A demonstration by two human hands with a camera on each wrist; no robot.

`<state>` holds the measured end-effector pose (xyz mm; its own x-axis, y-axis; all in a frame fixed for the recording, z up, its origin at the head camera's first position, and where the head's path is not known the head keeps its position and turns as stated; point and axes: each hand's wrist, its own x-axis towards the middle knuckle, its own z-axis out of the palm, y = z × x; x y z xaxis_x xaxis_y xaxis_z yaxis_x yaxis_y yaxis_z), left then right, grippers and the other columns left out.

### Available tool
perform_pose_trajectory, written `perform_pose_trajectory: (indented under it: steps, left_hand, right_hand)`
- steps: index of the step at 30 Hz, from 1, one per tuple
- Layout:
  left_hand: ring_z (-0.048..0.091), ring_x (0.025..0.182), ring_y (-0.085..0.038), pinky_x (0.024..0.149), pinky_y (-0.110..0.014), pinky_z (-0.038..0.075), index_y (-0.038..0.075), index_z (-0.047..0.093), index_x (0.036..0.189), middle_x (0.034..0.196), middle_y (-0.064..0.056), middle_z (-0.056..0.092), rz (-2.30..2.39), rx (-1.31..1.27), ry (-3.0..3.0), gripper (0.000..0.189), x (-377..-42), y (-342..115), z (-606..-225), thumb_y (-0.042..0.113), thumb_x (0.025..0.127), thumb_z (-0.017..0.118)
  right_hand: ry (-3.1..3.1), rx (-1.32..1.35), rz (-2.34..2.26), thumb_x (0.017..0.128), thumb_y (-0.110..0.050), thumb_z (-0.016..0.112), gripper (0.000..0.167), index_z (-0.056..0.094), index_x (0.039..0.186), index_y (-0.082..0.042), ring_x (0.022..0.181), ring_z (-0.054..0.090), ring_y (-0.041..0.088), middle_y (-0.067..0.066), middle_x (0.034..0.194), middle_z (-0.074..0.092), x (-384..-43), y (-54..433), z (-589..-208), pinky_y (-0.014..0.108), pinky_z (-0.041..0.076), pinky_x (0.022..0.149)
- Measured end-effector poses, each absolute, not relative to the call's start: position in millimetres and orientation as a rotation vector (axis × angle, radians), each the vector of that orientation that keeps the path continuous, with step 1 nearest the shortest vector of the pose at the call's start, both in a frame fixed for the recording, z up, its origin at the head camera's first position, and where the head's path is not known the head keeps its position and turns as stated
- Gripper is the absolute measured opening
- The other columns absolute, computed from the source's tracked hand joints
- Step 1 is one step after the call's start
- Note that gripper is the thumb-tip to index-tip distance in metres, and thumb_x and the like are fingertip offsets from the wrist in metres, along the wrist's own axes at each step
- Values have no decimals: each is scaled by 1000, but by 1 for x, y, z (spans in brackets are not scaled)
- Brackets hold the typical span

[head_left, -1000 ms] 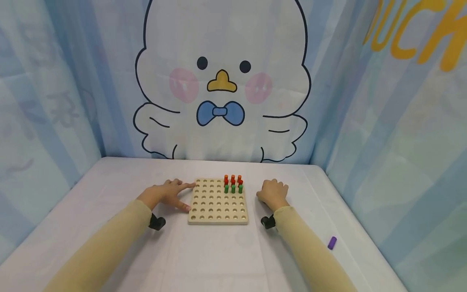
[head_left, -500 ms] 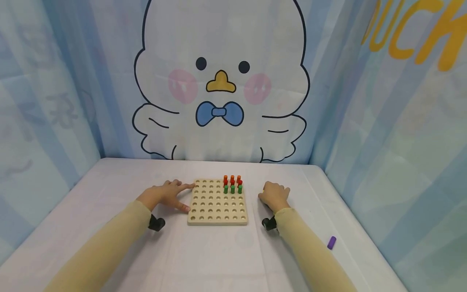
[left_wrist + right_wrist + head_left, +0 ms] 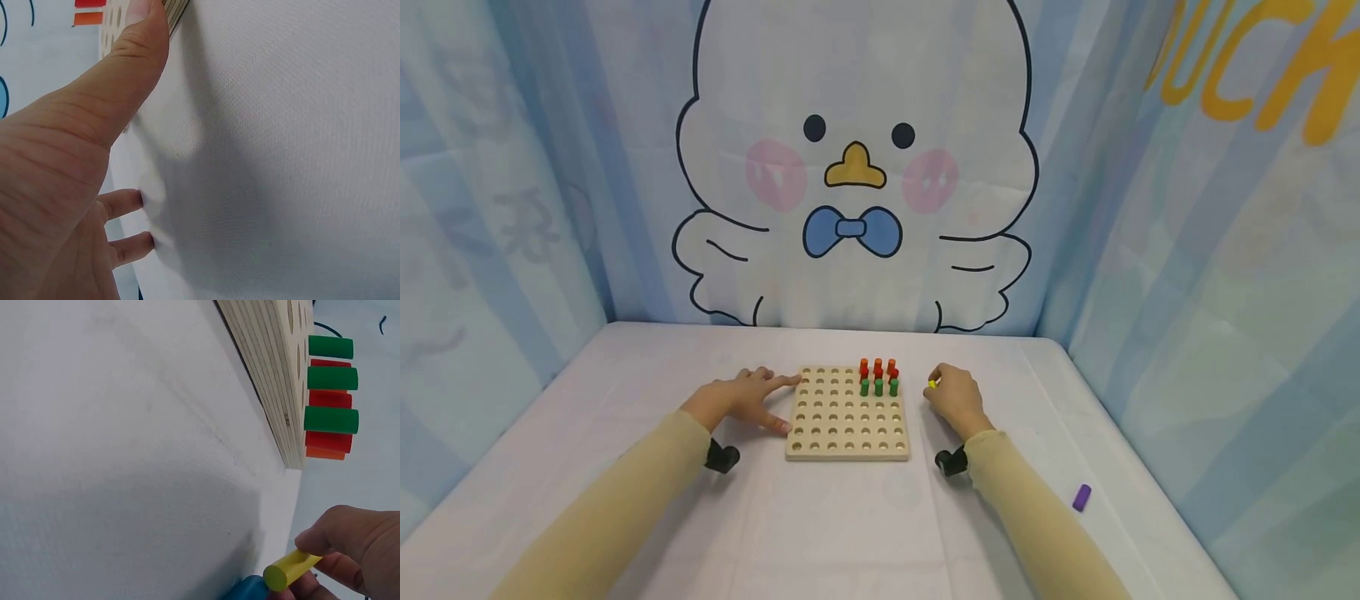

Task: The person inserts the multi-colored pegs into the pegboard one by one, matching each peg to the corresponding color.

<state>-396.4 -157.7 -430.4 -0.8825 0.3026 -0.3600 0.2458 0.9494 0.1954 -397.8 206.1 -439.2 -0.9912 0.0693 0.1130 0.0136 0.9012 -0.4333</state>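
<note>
A pale wooden pegboard [image 3: 850, 457] lies on the table, with orange, red and green pegs [image 3: 879, 387] upright in its far right holes. My left hand [image 3: 741, 398] is at the board's left edge, index finger and thumb spread along it and touching its side. Right of the board, my right hand [image 3: 957, 398] pinches a yellow peg [image 3: 290, 569] between thumb and fingers. In the right wrist view, a blue peg [image 3: 247, 589] shows just below the yellow one, close to the curled fingers; I cannot tell whether those fingers hold it.
A purple peg [image 3: 1082, 497] lies on the white-covered table [image 3: 850, 533], near the right forearm. Most of the board's holes hold no peg. A curtain [image 3: 857, 292] printed with a cartoon duck hangs behind the table, with more cloth on both sides.
My right hand has turned and shifted slightly left toward the board, and a yellow peg now shows at its fingertips. My left hand, the board and the purple peg stay put.
</note>
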Motion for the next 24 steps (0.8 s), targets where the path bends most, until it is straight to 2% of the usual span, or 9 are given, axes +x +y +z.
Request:
perform_pose_trajectory:
  steps: [8, 11, 15, 20, 24]
  left_hand:
    - [20, 152, -56, 108, -85, 24, 34, 25, 165, 168, -24, 22, 219, 384, 2701, 107, -395, -157, -427, 78, 78, 70]
    - [20, 152, -56, 108, -85, 24, 34, 25, 165, 168, -24, 22, 217, 385, 2702, 107, -396, -157, -426, 78, 79, 70]
    - [20, 152, -56, 108, -85, 24, 34, 25, 165, 168, -24, 22, 219, 387, 2703, 106, -397, -157, -426, 77, 79, 71]
    - [21, 151, -57, 108, -85, 24, 33, 25, 165, 168, -25, 22, 215, 384, 2697, 106, -396, -157, -427, 77, 79, 71]
    - [21, 151, -57, 108, -85, 24, 33, 25, 165, 168, -25, 22, 221, 387, 2697, 106, -396, -156, -427, 77, 79, 71]
  right_hand:
    - [-2869, -40, 854, 89, -10, 75, 20, 72, 108, -3, 86, 64, 24, 13, 103, 73, -400, 201, -438, 39, 55, 79]
    - [-2866, -71, 1006, 89, -10, 75, 19, 72, 107, -5, 88, 65, 22, 13, 106, 72, -400, 196, -435, 34, 56, 75]
    - [-2868, -136, 1246, 89, -9, 73, 20, 72, 109, -5, 82, 67, 19, 15, 110, 72, -399, 188, -430, 28, 57, 70]
    - [-2854, -225, 1554, 92, -10, 72, 27, 69, 117, -3, 85, 69, 18, 17, 116, 71, -396, 179, -428, 27, 62, 76]
    - [-2821, -248, 1740, 92, -10, 73, 29, 66, 119, -2, 88, 70, 19, 16, 114, 69, -394, 175, -429, 29, 63, 80]
